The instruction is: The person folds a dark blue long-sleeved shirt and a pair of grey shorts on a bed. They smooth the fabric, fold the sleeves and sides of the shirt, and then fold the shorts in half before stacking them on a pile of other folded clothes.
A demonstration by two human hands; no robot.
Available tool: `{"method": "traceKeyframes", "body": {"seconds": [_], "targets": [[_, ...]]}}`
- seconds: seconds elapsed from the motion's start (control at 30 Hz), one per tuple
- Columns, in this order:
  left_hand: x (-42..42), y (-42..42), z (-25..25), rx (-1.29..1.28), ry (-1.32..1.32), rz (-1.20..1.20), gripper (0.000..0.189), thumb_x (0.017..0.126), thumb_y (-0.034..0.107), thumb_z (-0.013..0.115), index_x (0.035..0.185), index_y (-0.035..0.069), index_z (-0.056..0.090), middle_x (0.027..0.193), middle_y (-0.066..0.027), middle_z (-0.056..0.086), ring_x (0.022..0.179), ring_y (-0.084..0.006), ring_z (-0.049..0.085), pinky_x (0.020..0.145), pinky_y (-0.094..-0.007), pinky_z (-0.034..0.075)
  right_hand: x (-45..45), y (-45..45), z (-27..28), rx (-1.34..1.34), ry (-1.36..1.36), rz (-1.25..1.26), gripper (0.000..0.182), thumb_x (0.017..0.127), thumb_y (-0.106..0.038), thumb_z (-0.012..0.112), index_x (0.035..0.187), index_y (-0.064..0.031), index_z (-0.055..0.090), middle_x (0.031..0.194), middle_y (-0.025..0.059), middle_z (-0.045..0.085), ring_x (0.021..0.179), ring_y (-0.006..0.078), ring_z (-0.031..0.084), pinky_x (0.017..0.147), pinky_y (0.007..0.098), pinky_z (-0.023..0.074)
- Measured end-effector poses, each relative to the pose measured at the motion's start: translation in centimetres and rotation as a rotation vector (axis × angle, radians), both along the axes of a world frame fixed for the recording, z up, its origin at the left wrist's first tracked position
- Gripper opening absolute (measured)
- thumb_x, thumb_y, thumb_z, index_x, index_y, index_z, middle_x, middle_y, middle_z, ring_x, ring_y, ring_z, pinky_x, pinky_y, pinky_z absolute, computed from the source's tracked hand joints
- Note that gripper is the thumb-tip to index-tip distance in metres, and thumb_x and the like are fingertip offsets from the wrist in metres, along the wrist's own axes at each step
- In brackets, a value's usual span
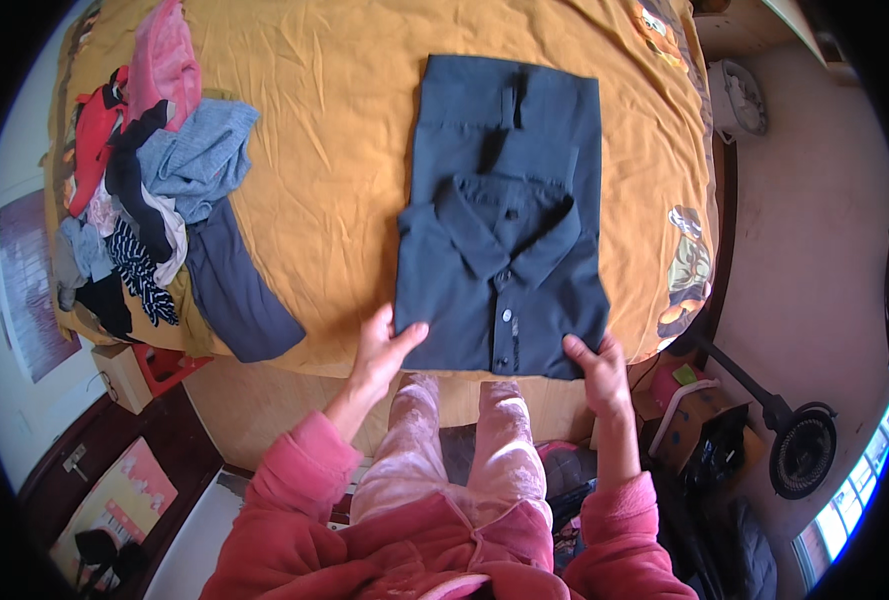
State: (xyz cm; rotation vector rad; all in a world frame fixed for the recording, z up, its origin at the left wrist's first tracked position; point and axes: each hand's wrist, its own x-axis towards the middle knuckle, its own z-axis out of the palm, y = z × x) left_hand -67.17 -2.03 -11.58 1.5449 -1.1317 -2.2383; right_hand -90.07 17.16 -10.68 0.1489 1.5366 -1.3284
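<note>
A dark blue-grey collared shirt (459,285) lies on the yellow bed sheet (339,225), buttoned front up and collar towards the middle. Its lower part is doubled over at the bed's near edge, and a flat folded section of the same dark cloth extends behind the collar. My left hand (386,346) grips the near left side of the shirt, thumb on top. At the near right corner, my right hand (600,366) holds the cloth in the same way, thumb above and fingers beneath.
A loose heap of mixed clothes lies on the left of the bed, with a grey knit garment (204,150) and dark trousers or similar cloth (238,289). Below the bed's right corner stand a black fan (803,450) and a cardboard box (677,427). A red plastic stool (170,367) is at lower left.
</note>
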Motion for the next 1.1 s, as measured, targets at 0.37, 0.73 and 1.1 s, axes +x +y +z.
{"method": "traceKeyframes", "body": {"seconds": [0.37,0.73,1.1], "targets": [[1.8,0.3,-1.7,-0.834,-0.629,-0.335,0.029,0.082,0.014,0.066,0.106,0.003,0.053,0.092,-0.0132,0.062,0.085,-0.0295,0.059,0.075,-0.0397,0.047,2.0,1.7,-3.0,0.401,0.992,0.219,0.036,0.082,-0.014,0.068,0.112,0.0,0.053,0.093,0.0126,0.059,0.087,0.0223,0.057,0.08,0.0326,0.0454],[-6.9,-7.7,-1.4,-1.256,-0.316,-0.689,0.056,0.072,0.012,0.074,0.121,0.001,0.049,0.109,-0.0134,0.057,0.103,-0.0297,0.053,0.091,-0.0381,0.041,-5.5,-9.4,-2.0,0.026,0.904,0.583,0.049,0.072,-0.014,0.077,0.114,-0.0015,0.053,0.098,0.0129,0.061,0.092,0.023,0.057,0.082,0.0327,0.0464],[-9.1,-9.9,-2.1,-0.971,-0.433,-0.867,0.037,0.064,0.019,0.079,0.092,0.007,0.058,0.081,-0.0042,0.056,0.087,-0.024,0.054,0.08,-0.0363,0.041,-7.3,-10.8,-2.6,0.094,0.804,0.744,0.043,0.067,-0.017,0.08,0.098,0.0015,0.056,0.079,0.0055,0.053,0.073,0.0169,0.049,0.068,0.03,0.0443]]}}
